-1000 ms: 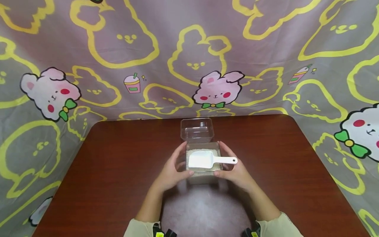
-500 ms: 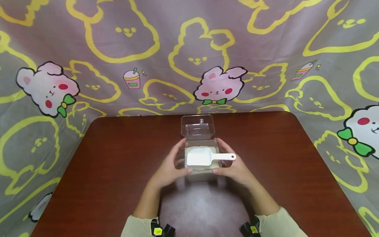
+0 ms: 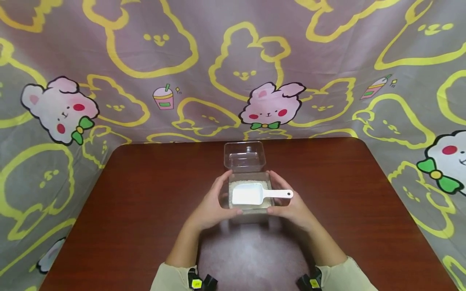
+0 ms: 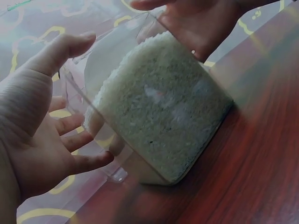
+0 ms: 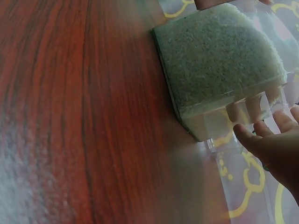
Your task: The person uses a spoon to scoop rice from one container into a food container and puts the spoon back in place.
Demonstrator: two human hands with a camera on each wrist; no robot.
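A clear square container of rice (image 3: 249, 218) stands on the table in front of the person, with its top uncovered. Across its top lies a white scoop (image 3: 247, 194), handle toward the right. My left hand (image 3: 211, 207) grips the container's left side, thumb at the near rim and fingers reaching along the wall. On the opposite side my right hand (image 3: 293, 211) holds it the same way, below the scoop's handle. Both wrist views show the rice (image 4: 154, 98) through the clear wall, heaped unevenly, and the right hand's spread fingertips (image 5: 241, 130) at the side wall.
Directly behind the rice container sits a second clear plastic box (image 3: 244, 166) with nothing in it. The brown wooden table (image 3: 145, 194) reaches back to a patterned cloth (image 3: 204, 52), which also hangs at both sides.
The head view has shifted slightly, so the scene sits a little higher. Both hands, the container and the scoop keep their places.
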